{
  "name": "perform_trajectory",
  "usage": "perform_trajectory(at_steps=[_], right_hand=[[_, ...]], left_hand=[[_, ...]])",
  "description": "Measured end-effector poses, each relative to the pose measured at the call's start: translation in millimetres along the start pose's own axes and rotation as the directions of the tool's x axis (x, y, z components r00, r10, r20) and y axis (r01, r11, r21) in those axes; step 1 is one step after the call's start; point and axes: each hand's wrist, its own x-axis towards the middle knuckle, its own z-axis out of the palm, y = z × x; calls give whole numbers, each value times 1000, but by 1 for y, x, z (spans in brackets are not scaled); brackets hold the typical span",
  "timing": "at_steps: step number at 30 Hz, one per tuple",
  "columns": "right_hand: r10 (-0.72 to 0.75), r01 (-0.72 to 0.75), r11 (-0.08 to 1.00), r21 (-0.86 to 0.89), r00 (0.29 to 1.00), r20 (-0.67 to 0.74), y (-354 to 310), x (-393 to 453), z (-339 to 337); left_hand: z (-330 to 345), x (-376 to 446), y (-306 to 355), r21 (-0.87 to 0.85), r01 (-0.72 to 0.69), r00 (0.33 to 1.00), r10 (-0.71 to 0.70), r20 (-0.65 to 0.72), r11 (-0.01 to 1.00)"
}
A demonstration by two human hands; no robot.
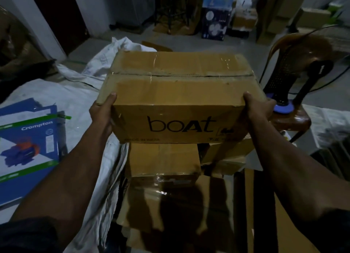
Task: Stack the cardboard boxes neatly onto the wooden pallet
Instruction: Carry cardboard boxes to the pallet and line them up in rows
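In the head view, a large cardboard box (178, 93) printed "boAt" on its near face filled the centre of the frame, its taped top seam running left to right. The left hand (102, 112) gripped the box's lower left corner, thumb up over the top edge and fingers hidden behind the side. The right hand (259, 110) gripped the lower right corner in the same way, thumb on the top edge. Both forearms reached in from the bottom corners of the frame.

Directly below the held box, at lower centre, sat a smaller cardboard box (163, 161), with more cardboard boxes (227, 154) just to its right; whether the held box touched them could not be told. White sacking (75, 93) spread across the left of the frame, with a blue Crompton carton (28, 144) lying on it at far left. A brown plastic chair (291, 118) stood at the right edge, carrying a dark device with a blue base (283, 107).
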Motion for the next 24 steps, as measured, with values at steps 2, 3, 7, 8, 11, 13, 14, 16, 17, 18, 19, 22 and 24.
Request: perform_trajectory(at_steps=[2,3,7,8,11,13,14,16,17,18,19,22,24], right_hand=[[18,-17,999,28,1000,-12,0,-3,-3],[21,-20,999,45,1000,-18,0,-7,-4],[24,-20,996,88,999,-38,8,-21,-19],[25,-22,994,107,999,-32,11,-26,-24],[9,-9,988,155,1000,-2,26,-40,-45],[-18,14,990,142,1000,21,39,-51,-59],[-31,27,990,138,999,31,44,-56,-66],[-42,35,990,137,998,50,53,-68,-82],[-44,37,991,128,998,53,54,-75,-89],[-50,42,992,118,996,72,56,-82,-98],[-57,45,992,117,993,99,61,-86,-106],[-107,83,989,124,975,193,74,-96,-129],[-135,97,985,146,951,278,84,-105,-150]], left_hand=[[-1,-5,2,-9,0,1000,0,3,1000],[-4,-10,3,-18,1,1000,-1,0,1000],[-25,-36,-2,-48,7,1000,-8,-19,999],[-32,-46,-5,-62,10,999,-12,-32,998],[-57,-83,-11,-100,7,997,-14,-76,995],[-77,-111,-16,-105,4,993,-17,-121,995],[-86,-127,-20,-109,-1,988,-16,-152,994],[-107,-164,-29,-120,-11,973,-17,-229,993],[-115,-181,-32,-127,-20,964,-15,-266,992],[-125,-202,-37,-140,-35,949,-11,-315,990],[-134,-223,-41,-153,-46,932,-13,-362,987],[-164,-281,-57,-155,-76,896,-1,-445,985],[-180,-334,-73,-167,-90,861,-8,-509,982]])
